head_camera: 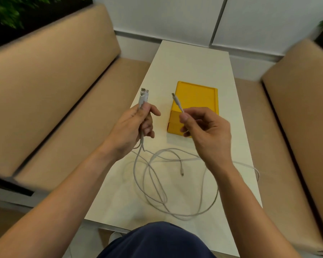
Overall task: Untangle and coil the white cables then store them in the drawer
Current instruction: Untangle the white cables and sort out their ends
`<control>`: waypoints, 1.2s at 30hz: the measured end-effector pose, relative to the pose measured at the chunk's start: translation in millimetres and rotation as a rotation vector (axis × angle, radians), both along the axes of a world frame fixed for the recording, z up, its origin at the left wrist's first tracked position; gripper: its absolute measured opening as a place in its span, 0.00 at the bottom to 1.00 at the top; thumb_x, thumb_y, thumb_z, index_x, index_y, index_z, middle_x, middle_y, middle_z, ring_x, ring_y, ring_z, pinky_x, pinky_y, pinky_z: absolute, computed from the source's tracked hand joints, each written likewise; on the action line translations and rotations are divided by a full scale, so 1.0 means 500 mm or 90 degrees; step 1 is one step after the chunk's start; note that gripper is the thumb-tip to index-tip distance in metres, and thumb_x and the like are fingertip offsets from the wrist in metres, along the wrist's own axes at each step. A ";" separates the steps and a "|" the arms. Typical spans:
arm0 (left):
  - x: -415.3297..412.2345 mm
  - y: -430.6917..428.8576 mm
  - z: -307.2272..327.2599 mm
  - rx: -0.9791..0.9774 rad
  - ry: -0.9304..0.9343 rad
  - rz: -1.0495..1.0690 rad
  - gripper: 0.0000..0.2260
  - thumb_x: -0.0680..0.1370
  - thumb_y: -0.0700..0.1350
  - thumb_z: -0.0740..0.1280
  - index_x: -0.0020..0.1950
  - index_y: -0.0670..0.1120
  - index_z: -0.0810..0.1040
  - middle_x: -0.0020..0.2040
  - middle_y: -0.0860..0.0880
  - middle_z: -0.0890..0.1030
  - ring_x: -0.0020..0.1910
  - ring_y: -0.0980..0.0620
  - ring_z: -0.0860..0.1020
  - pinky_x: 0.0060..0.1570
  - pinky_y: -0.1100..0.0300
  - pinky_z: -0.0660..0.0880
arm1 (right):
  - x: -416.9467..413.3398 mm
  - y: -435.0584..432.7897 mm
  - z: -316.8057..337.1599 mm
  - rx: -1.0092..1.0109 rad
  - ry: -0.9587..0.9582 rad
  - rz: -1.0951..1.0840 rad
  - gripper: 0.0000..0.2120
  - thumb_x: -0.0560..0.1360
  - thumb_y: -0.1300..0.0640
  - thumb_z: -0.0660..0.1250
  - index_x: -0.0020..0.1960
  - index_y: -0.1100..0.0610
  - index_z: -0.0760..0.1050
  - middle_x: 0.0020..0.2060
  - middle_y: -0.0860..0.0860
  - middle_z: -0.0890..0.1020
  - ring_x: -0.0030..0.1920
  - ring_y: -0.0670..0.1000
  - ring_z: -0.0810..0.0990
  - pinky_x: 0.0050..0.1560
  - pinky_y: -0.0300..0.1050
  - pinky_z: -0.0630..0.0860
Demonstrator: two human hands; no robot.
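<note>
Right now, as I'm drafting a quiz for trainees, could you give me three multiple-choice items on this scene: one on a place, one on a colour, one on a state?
1. Where does the yellow plastic drawer box stand?
A on the white table, beyond the hands; B on a wall shelf; C on the floor.
2. What colour are the thin cables?
A black; B white; C red.
3. How do the cables lie?
A neatly coiled; B inside a drawer; C in loose crossing loops on the table, with ends held up by the left hand and the right hand.

Answers:
1 A, the box sits on the tabletop past both hands.
2 B, every strand is white.
3 C, the loops overlap on the table while each hand grips a plug end.
</note>
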State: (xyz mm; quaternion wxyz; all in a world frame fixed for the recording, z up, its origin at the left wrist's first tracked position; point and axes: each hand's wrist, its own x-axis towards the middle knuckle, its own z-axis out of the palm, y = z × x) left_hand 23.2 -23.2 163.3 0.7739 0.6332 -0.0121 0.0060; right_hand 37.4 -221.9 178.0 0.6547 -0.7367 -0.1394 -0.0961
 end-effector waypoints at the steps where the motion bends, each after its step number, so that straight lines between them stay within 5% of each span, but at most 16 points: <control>1: -0.001 -0.004 0.001 -0.004 -0.006 -0.003 0.17 0.84 0.54 0.58 0.55 0.43 0.80 0.35 0.49 0.70 0.35 0.52 0.72 0.40 0.55 0.77 | 0.001 0.011 -0.003 0.001 0.009 -0.002 0.05 0.79 0.58 0.74 0.52 0.58 0.83 0.40 0.52 0.85 0.36 0.54 0.85 0.39 0.50 0.83; 4: -0.006 -0.019 0.000 -0.001 -0.005 -0.002 0.19 0.83 0.55 0.58 0.64 0.44 0.79 0.48 0.46 0.80 0.52 0.49 0.82 0.47 0.51 0.81 | 0.005 0.044 -0.013 0.027 0.018 -0.012 0.04 0.78 0.57 0.74 0.50 0.56 0.82 0.40 0.50 0.85 0.34 0.53 0.84 0.36 0.51 0.83; 8: -0.011 -0.036 0.006 -0.023 -0.001 -0.011 0.21 0.83 0.55 0.57 0.68 0.44 0.77 0.64 0.42 0.82 0.65 0.43 0.81 0.59 0.47 0.81 | 0.012 0.081 -0.019 0.031 0.007 0.026 0.02 0.79 0.58 0.74 0.51 0.54 0.84 0.44 0.48 0.87 0.38 0.53 0.86 0.35 0.46 0.82; 12: -0.009 -0.052 0.023 0.012 -0.038 0.055 0.15 0.86 0.51 0.57 0.60 0.43 0.78 0.59 0.35 0.82 0.61 0.37 0.82 0.58 0.41 0.80 | 0.019 0.095 -0.009 -0.015 -0.011 0.086 0.05 0.79 0.60 0.73 0.55 0.58 0.82 0.47 0.49 0.87 0.41 0.51 0.86 0.33 0.42 0.79; 16: 0.001 -0.045 0.065 -0.081 -0.066 0.172 0.14 0.88 0.49 0.55 0.48 0.45 0.75 0.47 0.44 0.85 0.54 0.41 0.85 0.58 0.40 0.80 | 0.028 0.044 -0.020 -0.153 0.064 0.182 0.14 0.76 0.57 0.76 0.53 0.53 0.72 0.39 0.48 0.82 0.35 0.46 0.78 0.35 0.46 0.74; 19: 0.011 -0.002 0.116 -0.184 -0.101 0.247 0.16 0.88 0.51 0.54 0.45 0.47 0.72 0.32 0.50 0.76 0.33 0.49 0.80 0.43 0.49 0.82 | 0.032 -0.030 -0.053 -0.339 0.078 0.233 0.07 0.77 0.52 0.76 0.47 0.51 0.77 0.31 0.47 0.79 0.32 0.47 0.76 0.36 0.50 0.73; 21: 0.013 0.030 0.139 -0.202 -0.122 0.289 0.15 0.88 0.52 0.53 0.45 0.48 0.69 0.30 0.52 0.66 0.26 0.54 0.65 0.28 0.59 0.69 | 0.037 -0.080 -0.072 -0.404 0.080 0.194 0.06 0.77 0.50 0.75 0.44 0.49 0.79 0.31 0.51 0.80 0.32 0.51 0.77 0.37 0.54 0.74; 24: 0.014 0.061 0.148 -0.178 -0.148 0.315 0.15 0.88 0.53 0.53 0.45 0.49 0.68 0.31 0.53 0.62 0.27 0.55 0.57 0.26 0.61 0.56 | 0.047 -0.137 -0.087 -0.414 0.104 0.100 0.06 0.78 0.48 0.74 0.46 0.48 0.79 0.31 0.53 0.80 0.32 0.50 0.77 0.36 0.49 0.73; 30: 0.013 0.095 0.161 -0.159 -0.172 0.370 0.15 0.87 0.53 0.54 0.44 0.50 0.70 0.32 0.53 0.61 0.29 0.54 0.56 0.26 0.61 0.56 | 0.063 -0.199 -0.139 -0.581 0.158 -0.001 0.07 0.82 0.45 0.67 0.50 0.47 0.78 0.37 0.46 0.84 0.39 0.49 0.81 0.42 0.52 0.79; 32: 0.013 0.105 0.165 -0.154 -0.175 0.382 0.15 0.87 0.54 0.54 0.44 0.50 0.69 0.32 0.53 0.61 0.29 0.54 0.56 0.26 0.60 0.56 | 0.063 -0.208 -0.144 -0.535 0.170 -0.056 0.10 0.82 0.43 0.66 0.47 0.47 0.79 0.35 0.45 0.85 0.37 0.50 0.82 0.38 0.48 0.77; 36: 0.013 0.094 0.159 -0.103 -0.156 0.394 0.15 0.87 0.53 0.53 0.44 0.50 0.68 0.32 0.53 0.61 0.29 0.54 0.56 0.26 0.60 0.55 | 0.054 -0.188 -0.118 -0.172 0.181 -0.157 0.15 0.81 0.44 0.68 0.39 0.50 0.78 0.27 0.49 0.75 0.29 0.50 0.75 0.36 0.52 0.76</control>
